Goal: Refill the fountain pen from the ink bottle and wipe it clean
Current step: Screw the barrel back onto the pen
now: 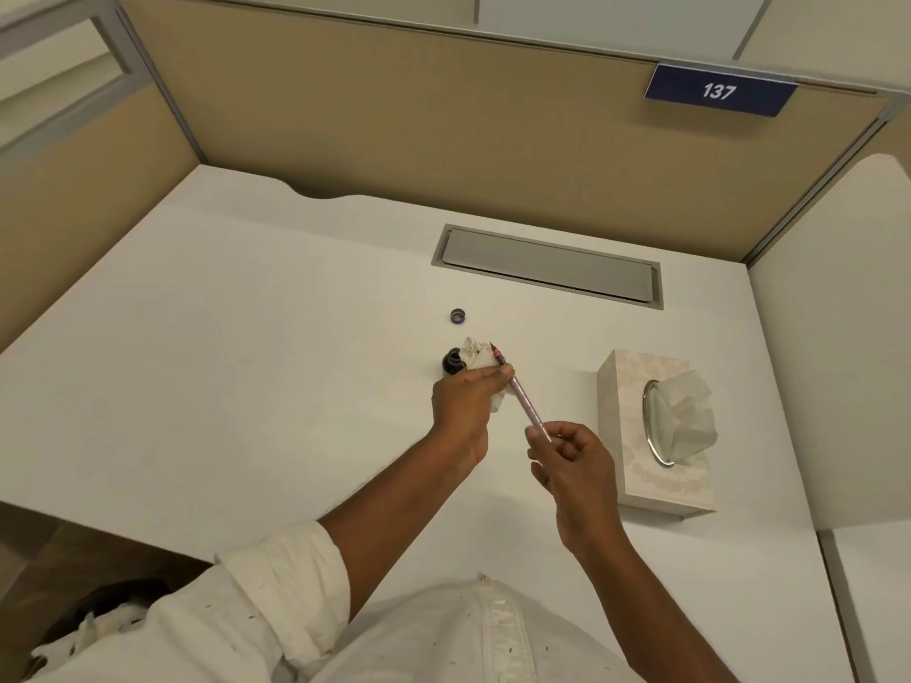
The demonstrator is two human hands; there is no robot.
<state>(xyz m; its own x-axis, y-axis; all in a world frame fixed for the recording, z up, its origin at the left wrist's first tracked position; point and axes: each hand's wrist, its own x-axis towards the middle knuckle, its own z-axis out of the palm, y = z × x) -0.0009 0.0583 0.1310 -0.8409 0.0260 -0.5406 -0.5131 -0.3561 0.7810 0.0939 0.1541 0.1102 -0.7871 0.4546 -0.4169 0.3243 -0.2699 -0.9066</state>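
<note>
Fountain pen is hovering over the white surface: right hand is pinching its rear, left hand is clamping crumpled tissue around its front, half-hiding the ink bottle; beige partition is standing beyond.

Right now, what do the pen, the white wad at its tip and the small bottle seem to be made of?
The fountain pen is probably plastic: pinkish with a slight sheen. The tissue wad is soft paper: matte white, crumpled into folds. The ink bottle is likely glass, dark and glossy, though it is too small to be sure.
</note>
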